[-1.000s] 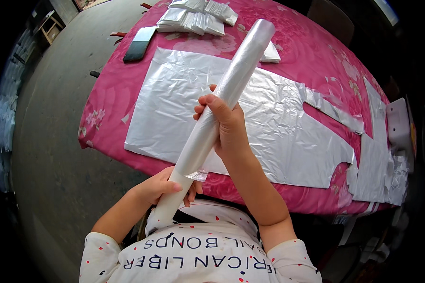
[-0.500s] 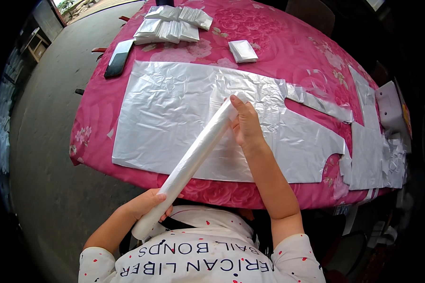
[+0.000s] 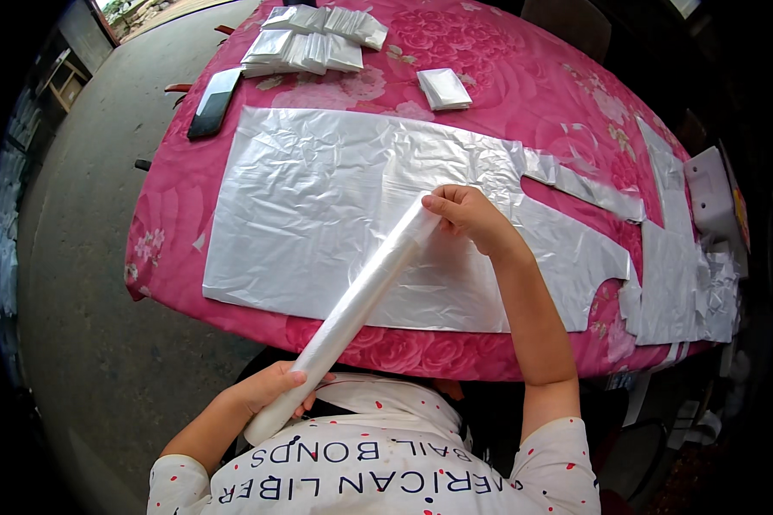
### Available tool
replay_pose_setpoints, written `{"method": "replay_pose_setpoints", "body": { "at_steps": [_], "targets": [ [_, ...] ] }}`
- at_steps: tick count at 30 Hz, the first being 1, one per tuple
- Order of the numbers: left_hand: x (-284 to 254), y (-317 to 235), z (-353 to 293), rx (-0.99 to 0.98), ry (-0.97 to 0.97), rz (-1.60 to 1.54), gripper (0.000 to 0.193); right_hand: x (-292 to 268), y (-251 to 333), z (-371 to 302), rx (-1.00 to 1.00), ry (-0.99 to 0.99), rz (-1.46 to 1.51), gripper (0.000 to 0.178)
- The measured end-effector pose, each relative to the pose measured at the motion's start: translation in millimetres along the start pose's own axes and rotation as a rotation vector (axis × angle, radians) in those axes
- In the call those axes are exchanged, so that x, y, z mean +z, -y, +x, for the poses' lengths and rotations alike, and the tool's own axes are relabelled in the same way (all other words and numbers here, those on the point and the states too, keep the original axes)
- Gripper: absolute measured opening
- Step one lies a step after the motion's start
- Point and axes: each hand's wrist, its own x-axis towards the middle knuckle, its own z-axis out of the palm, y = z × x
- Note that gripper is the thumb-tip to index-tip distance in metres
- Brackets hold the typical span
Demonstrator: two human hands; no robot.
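A long roll of translucent white plastic film [image 3: 343, 322] slants from my waist up over the table. Near its lower end, my left hand [image 3: 276, 388] is wrapped round it. At the far end, my right hand [image 3: 468, 215] pinches the film's edge between thumb and fingers. Beneath the roll, a flat stack of silvery-white plastic sheets [image 3: 292, 206] lies across the table, apron-shaped, with a curved cut-out and a long strap at its right end. Neither hand touches this stack.
The table wears a pink flowered cloth [image 3: 524, 94]. Folded plastic packets [image 3: 296, 51] are piled at the far left, with a smaller folded stack [image 3: 444, 89] to their right. A phone [image 3: 214, 104] lies by the left edge. More plastic sheets [image 3: 670, 283] and a white box [image 3: 713, 193] stand at the right.
My right hand has shifted right and a little nearer, turning from a grip round the roll's end to a pinch at its edge. My left hand has dropped slightly with the roll.
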Motion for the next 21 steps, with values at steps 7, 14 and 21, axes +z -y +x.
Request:
{"method": "replay_pose_setpoints", "body": {
  "at_steps": [7, 14, 21],
  "targets": [
    [-7, 6, -2, 0.042, -0.031, 0.111, 0.071, -10, -5, 1, -0.056, 0.025, -0.04, 0.019],
    [-27, 0, -29, -0.097, -0.008, 0.22, 0.049, -153, -37, -1, -0.174, -0.477, -0.088, 0.015],
    [-24, -52, -37, -0.103, 0.07, 0.887, 0.05, -187, -57, -12, -0.19, -0.532, -0.147, 0.015]
  ]
}}
